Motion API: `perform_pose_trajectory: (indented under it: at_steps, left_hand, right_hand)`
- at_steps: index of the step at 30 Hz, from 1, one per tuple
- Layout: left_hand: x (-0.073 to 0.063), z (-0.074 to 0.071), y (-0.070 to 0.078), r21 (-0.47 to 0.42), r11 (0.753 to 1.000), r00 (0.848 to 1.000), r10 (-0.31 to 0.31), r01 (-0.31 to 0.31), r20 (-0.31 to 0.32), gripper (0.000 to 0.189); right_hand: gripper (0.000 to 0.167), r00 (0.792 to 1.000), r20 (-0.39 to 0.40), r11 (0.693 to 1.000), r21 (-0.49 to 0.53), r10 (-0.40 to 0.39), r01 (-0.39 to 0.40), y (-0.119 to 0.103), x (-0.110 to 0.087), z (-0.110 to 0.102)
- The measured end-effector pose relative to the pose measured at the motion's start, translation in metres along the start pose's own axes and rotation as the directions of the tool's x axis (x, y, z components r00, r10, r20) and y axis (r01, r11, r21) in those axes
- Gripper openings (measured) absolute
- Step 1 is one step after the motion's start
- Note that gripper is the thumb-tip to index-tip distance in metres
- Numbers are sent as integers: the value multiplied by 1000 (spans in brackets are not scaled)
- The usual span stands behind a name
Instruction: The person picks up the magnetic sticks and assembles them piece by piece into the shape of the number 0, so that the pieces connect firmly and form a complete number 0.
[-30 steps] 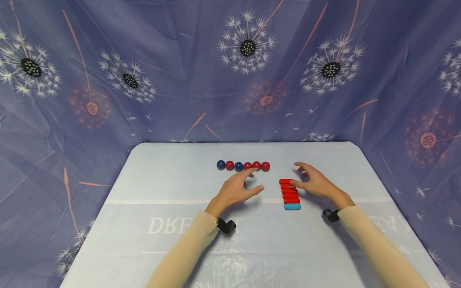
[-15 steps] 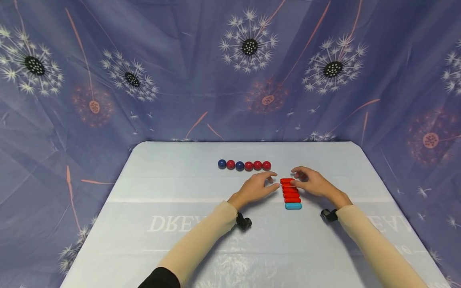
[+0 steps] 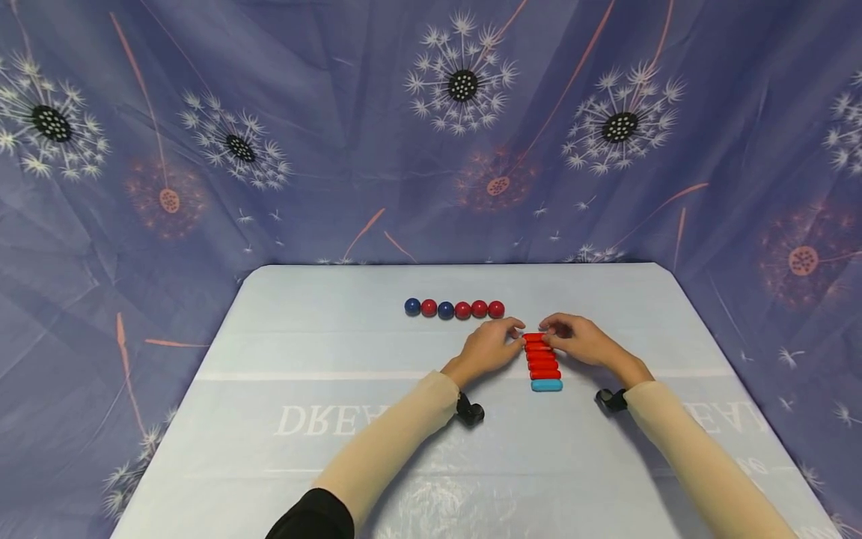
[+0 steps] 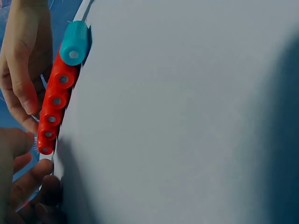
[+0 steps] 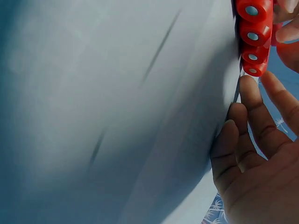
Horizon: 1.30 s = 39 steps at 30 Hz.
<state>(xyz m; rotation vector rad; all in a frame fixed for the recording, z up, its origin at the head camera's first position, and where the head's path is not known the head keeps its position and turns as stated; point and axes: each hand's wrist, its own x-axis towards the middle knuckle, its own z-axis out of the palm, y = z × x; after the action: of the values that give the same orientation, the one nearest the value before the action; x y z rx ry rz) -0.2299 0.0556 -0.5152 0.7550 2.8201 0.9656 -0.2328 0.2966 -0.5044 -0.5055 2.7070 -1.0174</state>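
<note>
A row of several red cylinders (image 3: 542,356) lies side by side on the table, with one light-blue cylinder (image 3: 546,385) at its near end. My left hand (image 3: 488,346) is at the left end of the farthest red cylinder, thumb and fingers bent and spread. Opposite it, my right hand (image 3: 581,340) has its thumb overlapping the right end of that cylinder in the head view. Small pale discs show in the ends of the red cylinders (image 4: 56,101) in the left wrist view. My right fingertips (image 5: 250,86) sit right by the last red end in the right wrist view.
Behind my left hand, a row of red balls (image 3: 479,308) and dark-blue balls (image 3: 446,310) stands on the white-covered table (image 3: 303,337). A purple dandelion-print curtain (image 3: 364,135) hangs at the back and sides.
My left hand has moved right, from in front of the balls to the left end of the red row. The right fingers have drawn slightly left and closer to the row.
</note>
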Motion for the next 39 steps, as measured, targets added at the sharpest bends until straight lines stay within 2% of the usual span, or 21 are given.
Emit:
perform_pose_trajectory:
  at_steps: [10,20,29,39]
  left_hand:
    - [4,6,4,63,998,1000,-16,17,-18,27]
    - [5,8,12,117,992,999,-44,45,-8,26]
    - [3,7,13,67,996,997,-56,59,-45,27]
    - [-8,-6,13,-14,999,989,-33,31,-146,24]
  right_hand:
    - [22,1000,4,1000,-21,-14,14,1,0,1]
    - [20,999,-14,999,-30,-35,34,2,3,3]
    - [22,998,-47,999,-21,-40,39,-3,2,2]
    - [25,993,-106,999,6,-46,47,-18,2,3]
